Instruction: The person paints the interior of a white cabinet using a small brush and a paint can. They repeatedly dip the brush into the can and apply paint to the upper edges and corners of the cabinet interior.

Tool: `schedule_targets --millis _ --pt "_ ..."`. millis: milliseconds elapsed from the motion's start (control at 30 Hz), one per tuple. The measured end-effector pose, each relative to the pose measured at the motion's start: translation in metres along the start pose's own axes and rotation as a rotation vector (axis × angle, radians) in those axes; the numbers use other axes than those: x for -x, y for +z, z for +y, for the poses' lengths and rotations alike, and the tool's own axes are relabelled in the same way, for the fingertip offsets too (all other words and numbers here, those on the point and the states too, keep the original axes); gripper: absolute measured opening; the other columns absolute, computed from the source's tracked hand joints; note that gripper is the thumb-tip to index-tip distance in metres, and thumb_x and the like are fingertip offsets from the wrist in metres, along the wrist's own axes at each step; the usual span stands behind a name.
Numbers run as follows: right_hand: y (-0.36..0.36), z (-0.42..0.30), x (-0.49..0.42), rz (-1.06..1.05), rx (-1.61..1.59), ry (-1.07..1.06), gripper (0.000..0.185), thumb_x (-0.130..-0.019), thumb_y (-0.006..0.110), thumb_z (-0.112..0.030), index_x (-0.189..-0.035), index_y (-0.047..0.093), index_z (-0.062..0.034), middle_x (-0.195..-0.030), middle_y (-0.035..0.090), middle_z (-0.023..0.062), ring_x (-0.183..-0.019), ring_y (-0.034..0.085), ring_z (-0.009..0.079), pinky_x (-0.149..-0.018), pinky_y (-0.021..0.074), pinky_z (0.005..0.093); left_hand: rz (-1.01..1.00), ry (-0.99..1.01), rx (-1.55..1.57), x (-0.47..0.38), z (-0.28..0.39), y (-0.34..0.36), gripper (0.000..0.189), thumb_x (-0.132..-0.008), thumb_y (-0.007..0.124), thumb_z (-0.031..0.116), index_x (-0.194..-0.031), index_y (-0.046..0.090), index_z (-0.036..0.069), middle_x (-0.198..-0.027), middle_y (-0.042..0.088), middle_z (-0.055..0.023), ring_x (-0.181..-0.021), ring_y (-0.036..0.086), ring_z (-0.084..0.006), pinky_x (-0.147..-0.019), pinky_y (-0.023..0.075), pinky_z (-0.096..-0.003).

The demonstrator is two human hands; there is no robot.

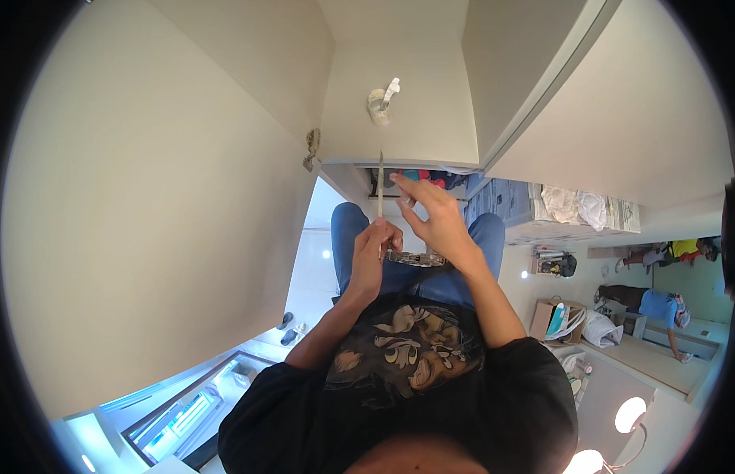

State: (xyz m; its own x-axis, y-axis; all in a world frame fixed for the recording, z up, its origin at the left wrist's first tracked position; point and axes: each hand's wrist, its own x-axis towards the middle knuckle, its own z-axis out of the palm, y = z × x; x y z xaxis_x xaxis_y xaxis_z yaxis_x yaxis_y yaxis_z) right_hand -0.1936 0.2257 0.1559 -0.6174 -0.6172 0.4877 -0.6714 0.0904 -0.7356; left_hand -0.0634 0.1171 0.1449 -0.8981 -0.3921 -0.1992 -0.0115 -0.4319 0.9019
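My left hand (376,243) is closed around the lower end of a thin, flat strip-like tool (380,186), which points away from me. Beside it, my right hand (430,210) has its fingers spread and slightly bent near the strip, with thumb and forefinger apart; whether anything small is between them cannot be seen clearly. Beyond both hands, a small whitish container (379,112) stands on the pale cabinet's inner panel (421,130), and a white spatula-like piece (392,89) leans out of it.
Large cabinet doors (148,195) spread to either side, with a metal hinge (312,148) at left. A paper-covered surface (545,219) carries crumpled white cloths (591,208). Two other people are farther right, one in a blue shirt (658,303). A glowing lamp (630,415) stands lower right.
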Motion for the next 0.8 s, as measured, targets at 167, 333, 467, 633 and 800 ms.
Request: schedule_targets --millis 167,333,467,633,800 --pt "0.017 0.016 -0.023 -0.075 0.161 -0.285 0.041 -0.082 0.075 -0.004 -0.122 0.069 -0.0061 -0.103 0.068 0.0103 -0.085 0.067 0.028 -0.075 0.0556 0.0382 -0.03 -0.001 0.003 -0.009 -0.002 -0.005 0.047 -0.111 0.036 0.041 -0.083 0.051 0.007 -0.082 0.056 -0.0045 -0.077 0.051 -0.0125 -0.075 0.0408 -0.0276" --pt "0.032 0.07 -0.076 0.116 0.077 -0.285 0.023 -0.086 0.07 -0.007 -0.108 0.072 -0.0017 -0.097 0.071 0.0147 -0.086 0.069 0.0267 -0.076 0.0558 0.0354 0.1 0.053 0.212 -0.011 0.001 -0.009 0.037 -0.112 0.036 0.038 -0.09 0.048 0.012 -0.089 0.055 -0.0041 -0.082 0.051 -0.0166 -0.079 0.0404 -0.0309" --pt "0.03 0.135 -0.14 0.192 -0.045 0.078 0.015 -0.089 0.068 -0.01 -0.098 0.072 0.0012 -0.084 0.073 0.0106 -0.078 0.071 0.0178 -0.073 0.0554 0.0332 0.146 0.033 0.14 -0.01 -0.003 -0.02 0.034 -0.111 0.039 0.037 -0.094 0.052 0.01 -0.09 0.058 -0.0038 -0.08 0.054 -0.0136 -0.077 0.0409 -0.0283" --pt "0.041 0.179 -0.176 -0.004 0.101 0.226 0.025 -0.084 0.073 -0.019 -0.101 0.073 -0.0002 -0.069 0.067 0.0111 -0.063 0.064 0.0198 -0.065 0.053 0.0342 0.133 -0.029 0.119 -0.004 -0.018 -0.035 0.029 -0.11 0.042 0.034 -0.097 0.054 0.012 -0.092 0.057 -0.0028 -0.082 0.055 -0.0137 -0.078 0.0408 -0.0293" --pt "0.055 0.197 -0.198 -0.09 0.176 0.137 0.023 -0.086 0.071 -0.019 -0.097 0.073 0.0003 -0.077 0.071 0.0178 -0.07 0.07 0.0291 -0.069 0.0543 0.0392 0.181 -0.076 0.053 0.002 -0.026 -0.045 0.025 -0.11 0.045 0.031 -0.097 0.055 0.011 -0.09 0.058 -0.0011 -0.081 0.056 -0.0116 -0.077 0.0417 -0.0266"
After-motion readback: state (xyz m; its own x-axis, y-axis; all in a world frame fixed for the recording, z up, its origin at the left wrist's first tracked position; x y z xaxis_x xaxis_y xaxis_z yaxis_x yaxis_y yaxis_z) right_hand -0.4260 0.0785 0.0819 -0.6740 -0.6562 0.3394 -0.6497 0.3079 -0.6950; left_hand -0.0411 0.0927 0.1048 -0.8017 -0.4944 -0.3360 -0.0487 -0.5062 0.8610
